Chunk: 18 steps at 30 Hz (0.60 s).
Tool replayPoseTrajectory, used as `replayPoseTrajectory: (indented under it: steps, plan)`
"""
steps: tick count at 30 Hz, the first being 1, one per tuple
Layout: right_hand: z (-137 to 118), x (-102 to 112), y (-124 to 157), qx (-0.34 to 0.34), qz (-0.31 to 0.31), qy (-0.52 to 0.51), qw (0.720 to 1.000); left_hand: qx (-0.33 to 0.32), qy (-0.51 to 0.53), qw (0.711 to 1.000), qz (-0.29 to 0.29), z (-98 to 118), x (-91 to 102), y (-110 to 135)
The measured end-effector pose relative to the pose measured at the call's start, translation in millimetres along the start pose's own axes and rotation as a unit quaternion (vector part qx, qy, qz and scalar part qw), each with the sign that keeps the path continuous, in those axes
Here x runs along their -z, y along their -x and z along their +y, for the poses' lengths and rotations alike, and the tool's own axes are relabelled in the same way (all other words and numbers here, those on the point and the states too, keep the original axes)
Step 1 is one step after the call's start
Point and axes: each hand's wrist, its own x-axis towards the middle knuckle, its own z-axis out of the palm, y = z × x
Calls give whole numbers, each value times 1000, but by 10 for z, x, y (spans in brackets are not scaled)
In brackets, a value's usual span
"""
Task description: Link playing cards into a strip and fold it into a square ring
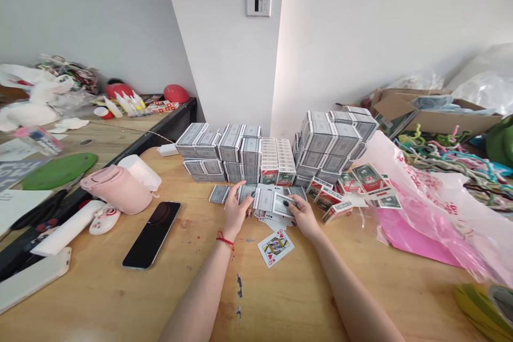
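Observation:
In the head view my left hand (pixel 235 212), a red string bracelet at its wrist, is closed on a stack of playing cards, backs up. My right hand (pixel 303 216) pinches a playing card (pixel 282 206), also back up. Between them more grey-backed cards (pixel 264 200) overlap; which hand bears them I cannot tell. Under the hands lie loose cards, some face up and partly hidden. Nearer to me a queen of hearts (pixel 276 248) rests face up on the wooden table (pixel 192 288). A small card pile (pixel 219 194) lies left of my left hand.
Stacked card blocks (pixel 200 152) and a taller stack (pixel 332 141) stand behind, with red-and-white card boxes (pixel 276 160) between. Loose card boxes (pixel 328 197) and pink plastic wrap (pixel 420 230) lie right. Left are a phone (pixel 151 235) and pink cup (pixel 118 187); tape (pixel 487 307) is front right.

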Motion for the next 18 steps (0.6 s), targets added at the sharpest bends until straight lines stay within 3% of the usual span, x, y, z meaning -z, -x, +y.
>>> replayPoseTrajectory:
  steps: [3,7,10,13,18]
  plan:
    - [-23,-48,24,-26,-28,-51,998,26,133,991,2,10,9,-32]
    - [-31,-201,77,-63,-86,-108,988,53,238,969,31,16,-5,-52]
    - [-9,-338,121,-117,-118,-143,976,85,317,945,9,47,-22,-52]
    - [-3,-436,169,-158,-169,-158,960,112,357,927,-11,95,-33,-55]
    - [-65,-535,274,-212,-250,-190,925,143,350,926,-1,146,-76,-56]
